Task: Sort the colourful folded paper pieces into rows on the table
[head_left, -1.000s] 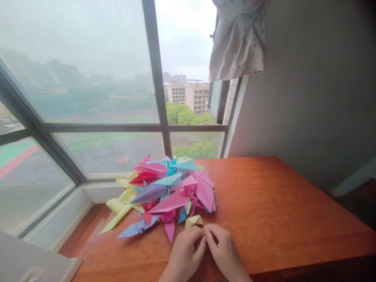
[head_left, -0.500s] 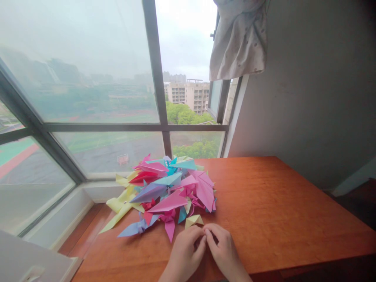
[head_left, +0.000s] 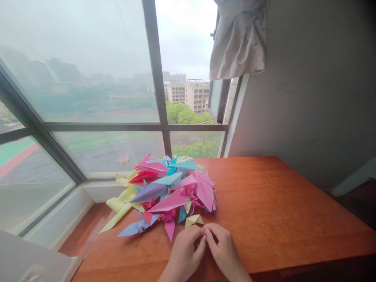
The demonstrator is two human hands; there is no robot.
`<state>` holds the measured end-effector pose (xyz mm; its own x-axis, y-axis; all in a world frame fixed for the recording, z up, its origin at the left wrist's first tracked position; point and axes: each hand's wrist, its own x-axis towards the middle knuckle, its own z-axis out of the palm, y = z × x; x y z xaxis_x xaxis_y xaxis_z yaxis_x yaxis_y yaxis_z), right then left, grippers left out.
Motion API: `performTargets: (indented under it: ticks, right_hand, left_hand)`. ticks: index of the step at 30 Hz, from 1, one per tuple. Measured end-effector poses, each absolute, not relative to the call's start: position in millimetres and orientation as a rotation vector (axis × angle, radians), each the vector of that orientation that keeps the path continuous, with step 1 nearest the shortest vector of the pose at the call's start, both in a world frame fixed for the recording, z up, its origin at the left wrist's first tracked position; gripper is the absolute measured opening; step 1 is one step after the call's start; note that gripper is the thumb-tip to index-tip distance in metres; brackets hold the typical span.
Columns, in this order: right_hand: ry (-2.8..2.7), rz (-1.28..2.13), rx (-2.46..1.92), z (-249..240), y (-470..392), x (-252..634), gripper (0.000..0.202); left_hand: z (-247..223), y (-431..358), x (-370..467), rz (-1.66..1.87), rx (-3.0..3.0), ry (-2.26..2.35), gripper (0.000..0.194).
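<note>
My left hand [head_left: 188, 248] and my right hand [head_left: 221, 244] meet at their fingertips near the table's front edge. Both have thumb and fingers pinched closed; whatever may be between them is too small or hidden to make out. Just beyond the fingertips lies a pale yellow folded paper piece [head_left: 194, 220]. Behind it spreads a heap of folded paper, with pink paper planes [head_left: 170, 201], a magenta folded paper piece [head_left: 169, 223], a lilac-blue paper crane [head_left: 139, 226] and a light blue paper plane [head_left: 169, 179].
The brown wooden table [head_left: 264, 196] stretches to the right of the heap. Windows with a dark frame [head_left: 102, 127] stand behind and to the left. A tied pale curtain [head_left: 239, 43] hangs above the back, beside a grey wall [head_left: 302, 86].
</note>
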<state>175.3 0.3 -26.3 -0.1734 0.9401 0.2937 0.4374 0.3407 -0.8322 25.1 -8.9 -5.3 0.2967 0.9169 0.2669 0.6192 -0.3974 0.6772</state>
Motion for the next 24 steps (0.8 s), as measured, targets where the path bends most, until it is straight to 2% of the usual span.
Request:
performTargets:
  ticks: [16, 24]
  right_hand:
    - [-1.700, 0.750, -1.235, -23.7, -0.2, 175.4, 0.035]
    - [-1.442, 0.439, -1.348, -19.1, 30.9, 189.6, 0.033]
  left_hand:
    - [-3.2, -8.7, 25.1, 0.916, 2.112, 1.368, 0.017]
    - [-5.5, -9.1, 23.6, 0.896, 2.121, 1.395, 0.016]
